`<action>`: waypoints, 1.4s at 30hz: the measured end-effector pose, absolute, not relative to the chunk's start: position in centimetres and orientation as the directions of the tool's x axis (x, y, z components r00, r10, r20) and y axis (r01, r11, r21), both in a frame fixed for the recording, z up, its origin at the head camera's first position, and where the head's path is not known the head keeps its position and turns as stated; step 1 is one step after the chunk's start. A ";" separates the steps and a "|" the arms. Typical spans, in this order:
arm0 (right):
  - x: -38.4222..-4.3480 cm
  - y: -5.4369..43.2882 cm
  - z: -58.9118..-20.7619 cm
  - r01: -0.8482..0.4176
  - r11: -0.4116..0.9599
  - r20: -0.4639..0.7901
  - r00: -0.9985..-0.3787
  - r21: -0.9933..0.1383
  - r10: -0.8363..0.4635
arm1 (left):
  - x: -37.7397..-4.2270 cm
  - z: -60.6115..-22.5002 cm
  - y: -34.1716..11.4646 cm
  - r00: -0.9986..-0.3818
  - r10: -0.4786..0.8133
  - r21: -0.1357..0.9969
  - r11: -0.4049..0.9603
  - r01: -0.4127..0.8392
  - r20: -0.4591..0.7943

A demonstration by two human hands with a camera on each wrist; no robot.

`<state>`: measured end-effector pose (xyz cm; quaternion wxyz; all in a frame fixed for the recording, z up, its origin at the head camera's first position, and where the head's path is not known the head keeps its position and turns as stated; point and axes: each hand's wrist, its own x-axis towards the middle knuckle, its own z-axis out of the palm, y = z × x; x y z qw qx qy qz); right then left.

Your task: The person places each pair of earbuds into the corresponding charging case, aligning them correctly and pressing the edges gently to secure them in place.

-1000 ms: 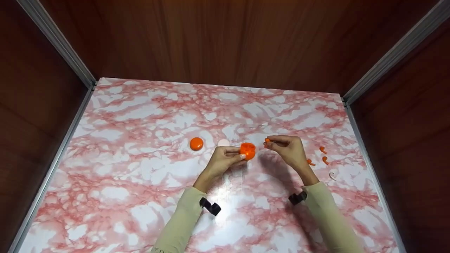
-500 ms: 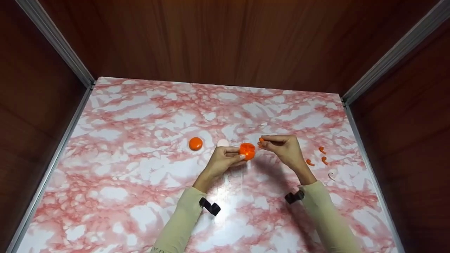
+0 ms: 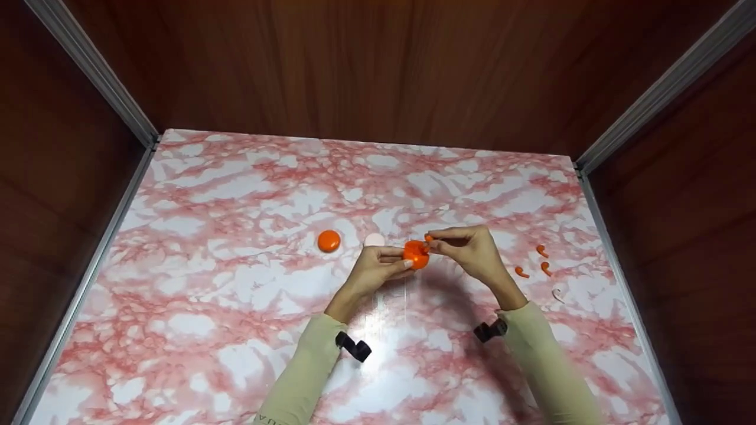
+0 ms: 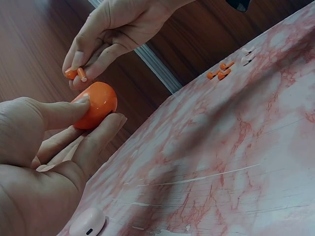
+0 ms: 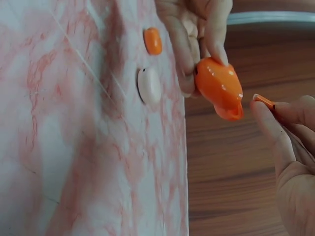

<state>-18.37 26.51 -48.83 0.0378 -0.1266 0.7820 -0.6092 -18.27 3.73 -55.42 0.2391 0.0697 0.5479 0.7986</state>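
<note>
My left hand [image 3: 375,268] grips an orange earbud case [image 3: 417,260] between thumb and fingers, its lid raised. In the right wrist view the case [image 5: 219,83] is held off the table with its lid hanging at the lower side. Thumb and fingertips of my right hand [image 3: 472,251] pinch an orange earbud [image 4: 81,74]. From the head view the earbud is right at the case's right rim; the right wrist view shows a small gap between the earbud [image 5: 266,102] and the case. Part of the earbud is hidden by the fingers.
On the marbled table lie a closed orange case [image 3: 329,241] and a white case [image 4: 88,222], left of and behind my left hand. Three orange earbuds [image 3: 545,270] lie to the right, with white earbuds [image 4: 246,60] near them. Wooden panels [image 3: 378,77] enclose the table.
My right hand has moved left with the pinched earbud, bringing it from apart to the case's rim in the head view. The left hand and its case have stayed in place.
</note>
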 end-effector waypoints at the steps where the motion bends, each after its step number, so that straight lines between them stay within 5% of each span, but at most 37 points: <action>1: -18.4 26.4 -48.8 -0.161 0.243 0.098 -0.963 -0.957 -0.251 | -18.3 -55.4 3.7 -0.876 0.460 0.912 -0.280 -0.300 -0.146; 32: -18.1 24.8 -49.3 -0.300 0.470 0.131 -0.924 -0.830 -0.359 | -17.9 -55.9 4.2 -0.885 0.453 0.964 -0.170 -0.204 -0.108; 42: -17.8 24.8 -49.9 -0.368 0.573 0.165 -0.912 -0.732 -0.376 | -17.9 -55.9 4.5 -0.884 0.442 0.927 -0.243 -0.285 -0.156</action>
